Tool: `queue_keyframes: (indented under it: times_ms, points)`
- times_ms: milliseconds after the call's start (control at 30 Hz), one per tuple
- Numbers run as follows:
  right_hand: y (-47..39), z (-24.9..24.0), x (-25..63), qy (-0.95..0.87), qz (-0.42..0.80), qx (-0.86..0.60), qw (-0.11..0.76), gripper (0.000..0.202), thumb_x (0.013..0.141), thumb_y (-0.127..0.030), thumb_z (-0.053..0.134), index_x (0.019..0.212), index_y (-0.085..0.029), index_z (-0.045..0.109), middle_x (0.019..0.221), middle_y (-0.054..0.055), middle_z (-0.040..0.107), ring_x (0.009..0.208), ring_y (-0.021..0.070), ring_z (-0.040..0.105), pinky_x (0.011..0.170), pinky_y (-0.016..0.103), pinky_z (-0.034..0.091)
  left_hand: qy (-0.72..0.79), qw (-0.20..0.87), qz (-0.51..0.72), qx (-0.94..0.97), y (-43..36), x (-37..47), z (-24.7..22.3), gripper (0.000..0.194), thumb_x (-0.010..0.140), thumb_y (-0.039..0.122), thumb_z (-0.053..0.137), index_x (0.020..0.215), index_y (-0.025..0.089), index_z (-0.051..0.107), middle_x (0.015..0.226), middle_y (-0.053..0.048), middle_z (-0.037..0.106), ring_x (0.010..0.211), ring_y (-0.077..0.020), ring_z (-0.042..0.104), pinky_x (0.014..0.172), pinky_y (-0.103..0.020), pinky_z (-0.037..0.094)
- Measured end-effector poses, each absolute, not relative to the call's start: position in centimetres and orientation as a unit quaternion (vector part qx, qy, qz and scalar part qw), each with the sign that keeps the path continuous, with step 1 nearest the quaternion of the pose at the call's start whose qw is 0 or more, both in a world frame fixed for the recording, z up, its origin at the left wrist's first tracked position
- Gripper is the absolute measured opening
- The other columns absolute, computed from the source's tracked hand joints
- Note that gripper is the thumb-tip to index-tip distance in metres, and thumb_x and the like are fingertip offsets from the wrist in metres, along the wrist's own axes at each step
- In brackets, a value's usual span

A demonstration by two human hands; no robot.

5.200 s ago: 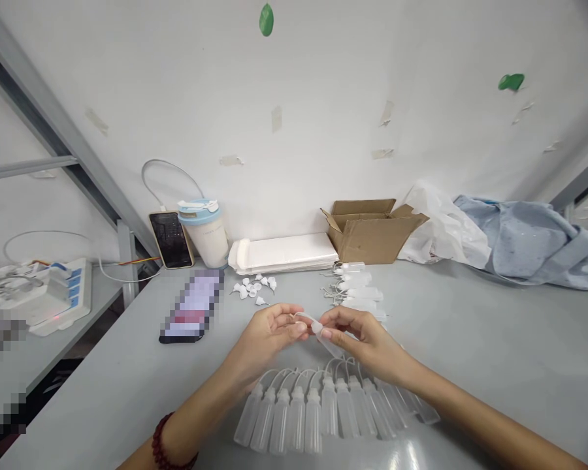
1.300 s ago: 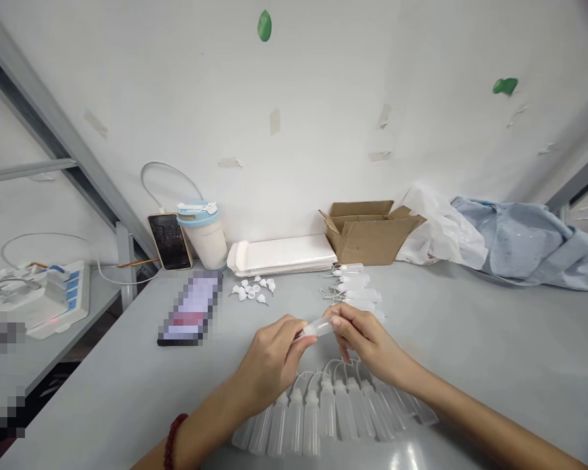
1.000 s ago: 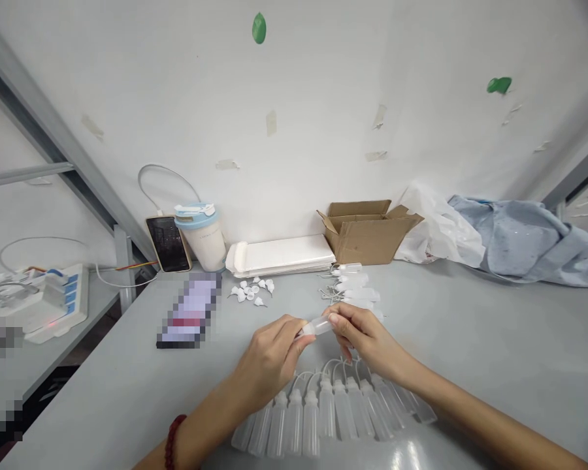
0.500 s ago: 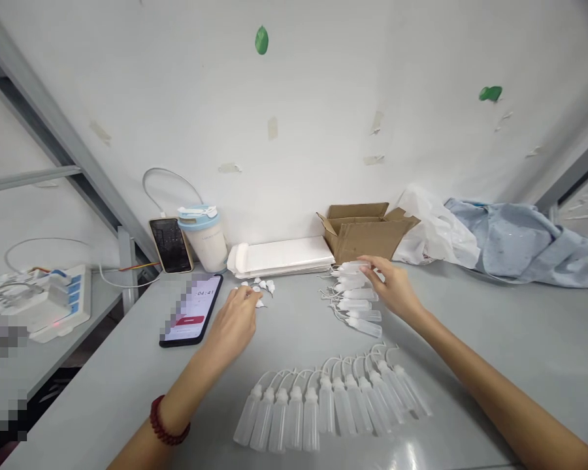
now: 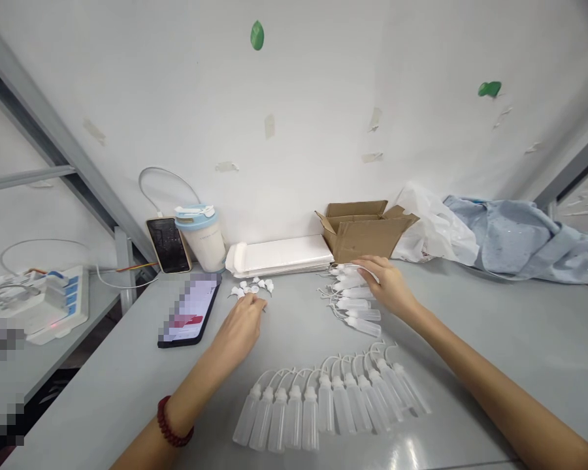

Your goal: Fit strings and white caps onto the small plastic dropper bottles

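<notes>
My left hand [image 5: 240,324] is low over the table beside a small cluster of white caps [image 5: 255,285]. Its thumb and fingers are pinched together, and the tip of a small cap pokes out under them. My right hand [image 5: 388,284] has its fingers around the base end of the farthest clear squeeze bottle [image 5: 345,268], lying on its side. Below that bottle, several similar bottles [image 5: 362,314] lie in a column with thin curved spout tubes toward the left. Nearer me, a fanned row of clear bottles [image 5: 294,421] has curved tubes at the far ends.
A phone [image 5: 189,320] lies left of my left hand. Behind it are another phone [image 5: 168,245] and a lidded cup [image 5: 204,241]. A white flat stack [image 5: 284,254], an open cardboard box [image 5: 367,238], a plastic bag [image 5: 434,228] and blue cloth [image 5: 524,235] line the wall.
My left hand has drawn slightly right and nearer, uncovering more caps. The bottle at my right hand has slid slightly left, with the fingers following.
</notes>
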State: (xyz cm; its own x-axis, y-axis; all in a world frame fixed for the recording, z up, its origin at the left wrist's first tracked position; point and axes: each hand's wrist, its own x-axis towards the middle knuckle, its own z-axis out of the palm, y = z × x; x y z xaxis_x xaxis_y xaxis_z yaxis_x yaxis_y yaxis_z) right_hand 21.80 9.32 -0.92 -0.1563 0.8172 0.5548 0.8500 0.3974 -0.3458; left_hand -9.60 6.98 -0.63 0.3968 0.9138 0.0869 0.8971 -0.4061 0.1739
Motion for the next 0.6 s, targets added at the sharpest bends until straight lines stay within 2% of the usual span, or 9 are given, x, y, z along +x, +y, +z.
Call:
queue_keyframes:
  times_ms: [200, 333, 433, 533, 600]
  points:
    - [8.1, 0.8, 21.1, -0.761, -0.022, -0.55, 0.344, 0.024, 0.088, -0.024, 0.04, 0.09, -0.016, 0.062, 0.095, 0.013, 0.063, 0.091, 0.026, 0.054, 0.079, 0.04, 0.042, 0.565, 0.047, 0.055, 0.822, 6.8, -9.4, -0.1, 0.028, 0.084, 0.005, 0.034, 0.093, 0.013, 0.06, 0.09, -0.011, 0.056, 0.087, -0.0233, 0.057, 0.074, -0.033, 0.044]
    - [6.9, 2.1, 20.6, -0.777, 0.022, -0.551, 0.303, 0.021, 0.085, -0.022, 0.041, 0.07, -0.018, 0.056, 0.068, 0.005, 0.061, 0.063, 0.0182, 0.054, 0.059, 0.029, 0.041, 0.574, 0.047, 0.038, 0.816, 6.6, -9.1, 0.4, 0.025, 0.085, 0.008, 0.035, 0.091, 0.013, 0.06, 0.09, -0.012, 0.057, 0.086, -0.0239, 0.057, 0.074, -0.033, 0.043]
    - [5.8, 3.1, 20.6, -0.801, 0.115, -0.546, 0.216, 0.021, 0.078, -0.018, 0.045, 0.057, -0.019, 0.049, 0.052, -0.001, 0.051, 0.046, 0.0117, 0.044, 0.045, 0.024, 0.031, 0.577, 0.051, 0.033, 0.814, 6.3, -8.9, 0.7, 0.022, 0.085, 0.011, 0.038, 0.089, 0.013, 0.059, 0.09, -0.012, 0.058, 0.085, -0.024, 0.058, 0.072, -0.032, 0.043]
    - [4.4, 3.9, 20.9, -0.811, 0.246, -0.521, 0.101, 0.027, 0.073, -0.015, 0.045, 0.046, -0.019, 0.042, 0.045, -0.003, 0.045, 0.041, 0.0089, 0.034, 0.04, 0.024, 0.022, 0.576, 0.059, 0.035, 0.814, 6.0, -8.7, 0.8, 0.021, 0.085, 0.014, 0.038, 0.088, 0.014, 0.059, 0.089, -0.011, 0.059, 0.084, -0.0245, 0.059, 0.069, -0.032, 0.042]
    - [3.3, 4.1, 21.2, -0.804, 0.308, -0.506, 0.048, 0.029, 0.07, -0.016, 0.049, 0.042, -0.019, 0.041, 0.042, -0.004, 0.044, 0.038, 0.0079, 0.032, 0.038, 0.024, 0.02, 0.575, 0.065, 0.039, 0.815, 5.9, -8.6, 0.9, 0.021, 0.085, 0.015, 0.038, 0.088, 0.015, 0.059, 0.088, -0.01, 0.06, 0.082, -0.0247, 0.059, 0.068, -0.032, 0.042]
